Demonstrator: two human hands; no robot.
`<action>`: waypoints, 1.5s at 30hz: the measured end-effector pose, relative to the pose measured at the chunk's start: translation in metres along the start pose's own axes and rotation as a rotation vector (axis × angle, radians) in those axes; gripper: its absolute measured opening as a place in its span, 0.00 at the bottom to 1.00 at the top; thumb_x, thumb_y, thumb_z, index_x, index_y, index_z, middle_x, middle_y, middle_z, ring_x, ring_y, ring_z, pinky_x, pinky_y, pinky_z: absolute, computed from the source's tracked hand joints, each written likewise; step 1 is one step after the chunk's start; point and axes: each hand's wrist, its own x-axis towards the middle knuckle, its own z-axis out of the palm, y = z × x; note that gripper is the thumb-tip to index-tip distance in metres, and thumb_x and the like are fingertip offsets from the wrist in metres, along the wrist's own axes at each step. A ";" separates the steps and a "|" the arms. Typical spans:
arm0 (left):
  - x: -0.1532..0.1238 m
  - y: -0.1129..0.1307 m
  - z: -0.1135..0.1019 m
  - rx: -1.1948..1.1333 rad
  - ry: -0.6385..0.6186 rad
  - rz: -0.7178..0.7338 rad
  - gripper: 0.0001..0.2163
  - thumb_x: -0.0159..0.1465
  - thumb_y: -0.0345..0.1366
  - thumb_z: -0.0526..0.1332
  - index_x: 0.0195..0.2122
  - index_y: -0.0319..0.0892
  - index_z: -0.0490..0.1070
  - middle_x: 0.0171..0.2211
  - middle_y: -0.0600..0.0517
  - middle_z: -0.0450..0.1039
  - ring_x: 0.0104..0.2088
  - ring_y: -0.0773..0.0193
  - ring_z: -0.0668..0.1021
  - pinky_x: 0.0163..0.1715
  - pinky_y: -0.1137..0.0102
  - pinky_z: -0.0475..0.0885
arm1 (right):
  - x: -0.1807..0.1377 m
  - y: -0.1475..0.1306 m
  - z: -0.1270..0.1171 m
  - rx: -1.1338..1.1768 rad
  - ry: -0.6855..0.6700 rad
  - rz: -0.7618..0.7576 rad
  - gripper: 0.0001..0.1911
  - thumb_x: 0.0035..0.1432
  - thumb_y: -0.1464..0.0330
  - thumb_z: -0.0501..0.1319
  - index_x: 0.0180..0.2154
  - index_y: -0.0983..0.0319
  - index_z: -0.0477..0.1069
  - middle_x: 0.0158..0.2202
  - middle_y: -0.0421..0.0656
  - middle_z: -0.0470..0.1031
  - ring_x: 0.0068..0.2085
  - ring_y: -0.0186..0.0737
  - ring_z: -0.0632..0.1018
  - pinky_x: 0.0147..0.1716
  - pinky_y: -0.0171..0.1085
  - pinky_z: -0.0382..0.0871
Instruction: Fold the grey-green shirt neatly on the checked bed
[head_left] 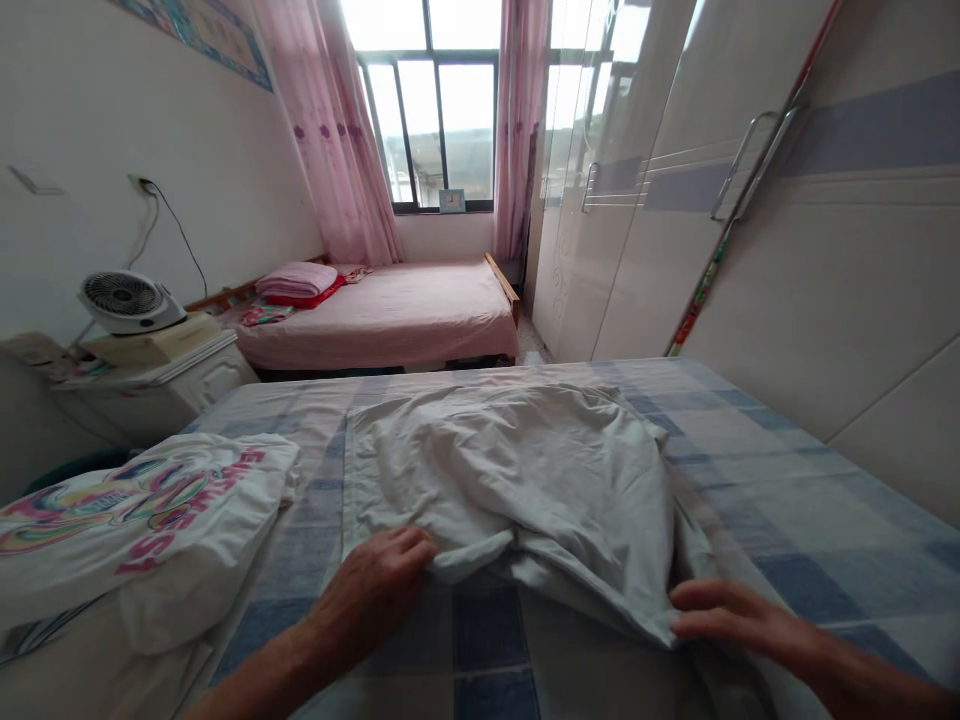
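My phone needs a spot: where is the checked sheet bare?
Widest: the checked sheet right of the pale cloth, toward the wardrobe. A narrower strip separates the cloth from the printed shirt. Crowded: the left, under that shirt, and the cloth's near edge, with the left hand and right hand.

- Site: bedroom, apparently a home.
- Evidence: bed (427, 310) with pink sheet; pink curtains (326, 130) at window (466, 110).
- Tall wardrobe (615, 210), right.
- Bedside cabinet (214, 378), fan (124, 298) above.

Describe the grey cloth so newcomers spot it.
Start at the checked sheet in the foreground. On it lies the crumpled grey cloth, left hand and right hand at its near side. Unlike the white garment to its left, it shows no print.
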 end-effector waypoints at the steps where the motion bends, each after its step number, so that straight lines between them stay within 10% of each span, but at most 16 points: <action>1: 0.001 -0.002 -0.001 -0.050 0.053 -0.055 0.13 0.59 0.27 0.49 0.39 0.44 0.70 0.38 0.49 0.73 0.40 0.61 0.75 0.41 0.68 0.69 | -0.005 -0.003 0.008 -0.027 -0.055 -0.036 0.24 0.40 0.58 0.69 0.43 0.49 0.76 0.50 0.44 0.73 0.52 0.53 0.72 0.47 0.42 0.70; 4: 0.010 -0.003 -0.014 -0.228 0.200 -0.201 0.13 0.61 0.32 0.48 0.42 0.43 0.69 0.34 0.51 0.74 0.37 0.62 0.76 0.40 0.69 0.69 | 0.004 -0.016 0.017 -0.083 -0.104 -0.099 0.06 0.51 0.66 0.62 0.33 0.54 0.76 0.41 0.44 0.76 0.43 0.44 0.76 0.42 0.38 0.70; 11: 0.018 -0.011 -0.092 -0.381 0.589 -0.296 0.14 0.59 0.39 0.49 0.38 0.40 0.71 0.29 0.53 0.72 0.31 0.63 0.72 0.32 0.72 0.68 | 0.048 -0.087 -0.041 -0.004 0.321 -0.092 0.07 0.60 0.64 0.56 0.36 0.59 0.70 0.39 0.43 0.73 0.39 0.39 0.75 0.35 0.33 0.69; 15: -0.018 -0.030 -0.117 -0.376 0.328 -0.269 0.15 0.57 0.43 0.52 0.33 0.42 0.75 0.25 0.54 0.72 0.29 0.63 0.73 0.30 0.73 0.68 | 0.048 -0.115 -0.033 0.159 -0.171 -0.254 0.06 0.55 0.66 0.60 0.36 0.57 0.74 0.39 0.41 0.75 0.38 0.36 0.75 0.38 0.33 0.70; 19: -0.028 -0.055 -0.109 -0.390 -0.116 -0.292 0.18 0.58 0.49 0.56 0.42 0.47 0.76 0.37 0.53 0.77 0.38 0.59 0.77 0.39 0.72 0.71 | 0.078 -0.080 -0.018 0.177 -0.252 -0.160 0.18 0.55 0.61 0.60 0.48 0.54 0.72 0.47 0.43 0.74 0.44 0.41 0.75 0.44 0.37 0.70; 24: 0.047 -0.114 -0.083 -0.034 0.166 -0.436 0.27 0.61 0.51 0.50 0.53 0.35 0.69 0.50 0.42 0.72 0.49 0.54 0.74 0.51 0.66 0.65 | 0.188 0.017 -0.026 -0.111 0.313 0.144 0.20 0.58 0.61 0.51 0.48 0.59 0.72 0.49 0.48 0.74 0.48 0.47 0.75 0.49 0.44 0.66; 29: 0.114 -0.162 -0.055 0.176 0.144 -0.736 0.31 0.60 0.52 0.51 0.54 0.29 0.64 0.53 0.33 0.68 0.54 0.47 0.70 0.51 0.63 0.64 | 0.267 0.079 -0.012 -0.359 0.321 0.417 0.24 0.59 0.60 0.50 0.53 0.62 0.68 0.56 0.52 0.68 0.54 0.52 0.70 0.49 0.50 0.65; 39: 0.154 -0.172 -0.049 0.254 0.203 -0.759 0.11 0.55 0.40 0.57 0.34 0.39 0.72 0.42 0.41 0.73 0.45 0.51 0.74 0.39 0.68 0.66 | 0.304 0.094 -0.004 -0.379 0.231 0.320 0.12 0.52 0.68 0.53 0.36 0.63 0.73 0.42 0.50 0.75 0.45 0.46 0.73 0.42 0.39 0.64; 45: 0.136 -0.160 -0.073 0.245 0.455 -0.604 0.06 0.59 0.36 0.51 0.33 0.43 0.65 0.30 0.51 0.71 0.33 0.62 0.74 0.32 0.71 0.64 | 0.271 0.075 -0.019 -0.222 0.624 0.052 0.09 0.55 0.68 0.51 0.38 0.60 0.66 0.36 0.45 0.74 0.36 0.41 0.74 0.38 0.36 0.64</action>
